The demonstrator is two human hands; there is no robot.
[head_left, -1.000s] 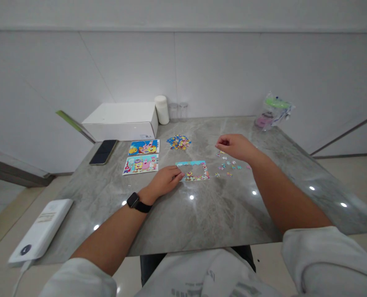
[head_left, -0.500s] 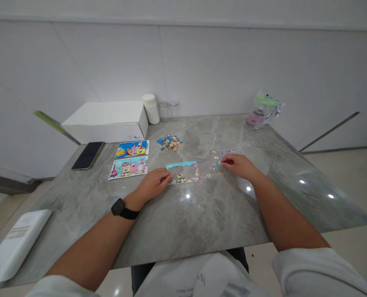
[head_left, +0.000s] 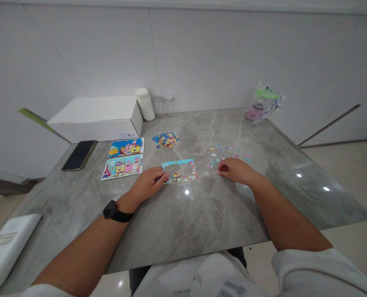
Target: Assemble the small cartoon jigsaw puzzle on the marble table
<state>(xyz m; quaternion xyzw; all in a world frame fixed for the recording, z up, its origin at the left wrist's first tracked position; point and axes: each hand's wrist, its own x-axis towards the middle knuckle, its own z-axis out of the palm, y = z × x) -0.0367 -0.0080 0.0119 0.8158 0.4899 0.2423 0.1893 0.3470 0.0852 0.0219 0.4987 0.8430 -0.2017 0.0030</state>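
A partly assembled jigsaw puzzle point(head_left: 188, 178) lies flat on the table, its cartoon border joined and grey showing through the middle. My left hand point(head_left: 151, 182), with a black watch on the wrist, is closed with curled fingers at the puzzle's left edge, covering that corner. To the right, loose jigsaw pieces point(head_left: 213, 155) are scattered. My right hand point(head_left: 237, 170) is among them, thumb and finger pinched at the tabletop on a small jigsaw piece point(head_left: 218, 171), of which only a yellowish bit shows.
A heap of jigsaw pieces point(head_left: 165, 140) lies behind the puzzle. Two cartoon picture cards point(head_left: 122, 166) and a phone point(head_left: 79, 155) are on the left. Along the back stand a white box point(head_left: 97, 117), a white bottle point(head_left: 145, 104), two glasses point(head_left: 169, 105) and a plastic bag point(head_left: 264, 104).
My right hand has moved slightly nearer me, from the middle of the scattered pieces to a piece at their front. My left hand stays at the puzzle's edge. The view has shifted slightly.
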